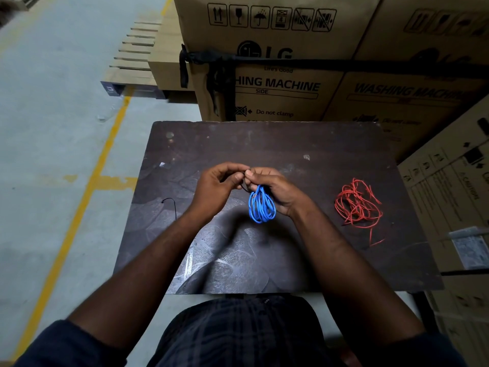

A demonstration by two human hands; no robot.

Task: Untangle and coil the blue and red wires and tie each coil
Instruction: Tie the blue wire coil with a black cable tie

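Blue coil (262, 207): it's all gathered into one tidy bunch of loops, hanging just above the middle of the dark table (264, 144). I'm using it as my reference for everything else.

Right hand (275, 190): on my feed it's wrapped round the top of the blue coil, fingers curled in and gripping the loops so the rest dangles below the palm.

Left hand (219, 186): right beside the coil's top on its left, fingertips meeting the right hand's. The fingers are curled and pinching a thin black tie (244, 188) that runs down to the coil's top. I can't tell from here whether the tie goes round the loops or only touches them.

Red wire (358, 207): well to the right of the blue coil, lying flat on the table as a loose messy tangle, with one end trailing toward me. Nobody's touching it.

Spare black tie (171, 205): well to the left of the blue coil, past the left wrist. It's a thin curved strand lying on the table.

Cardboard boxes (277, 83): stacked beyond the blue coil at the table's far edge, printed "WASHING MACHINE". More of them are off to the right.

Yellow floor line (87, 181): far left of the coil, on the grey concrete.
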